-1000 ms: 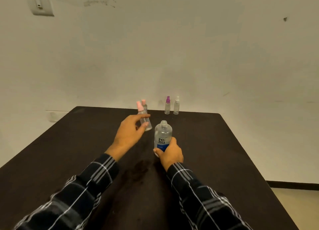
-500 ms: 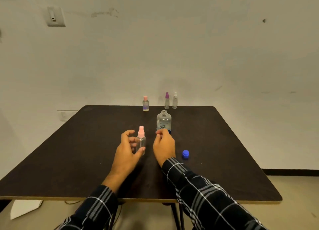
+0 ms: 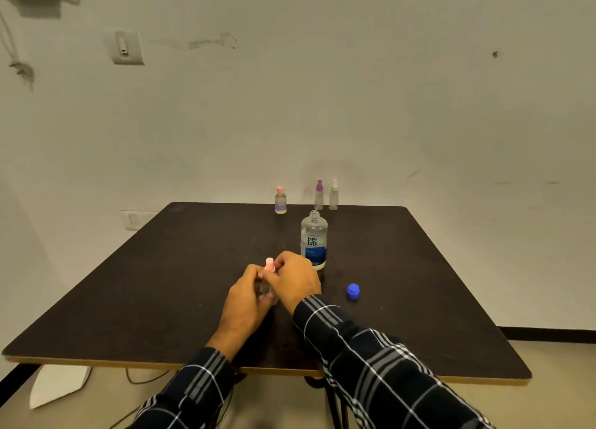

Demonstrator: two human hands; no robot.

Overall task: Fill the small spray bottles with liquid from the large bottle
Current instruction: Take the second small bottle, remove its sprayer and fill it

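Observation:
A small clear spray bottle with a pink top (image 3: 269, 265) stands on the dark table (image 3: 161, 283), mostly hidden between my hands. My left hand (image 3: 246, 296) grips its body. My right hand (image 3: 295, 278) pinches the pink top with its fingertips. Just behind my right hand the large clear bottle (image 3: 313, 239) with a blue label stands upright and uncapped. Its blue cap (image 3: 353, 291) lies on the table to the right.
Three more small bottles stand at the table's far edge by the wall: a pink-capped one (image 3: 280, 200), a purple-topped sprayer (image 3: 319, 195) and a white-topped sprayer (image 3: 333, 195). A white sheet (image 3: 58, 385) lies on the floor at lower left.
My left hand brought the pink-topped spray bottle nearer and set it on the table. My right hand left the large bottle and took hold of the pink top.

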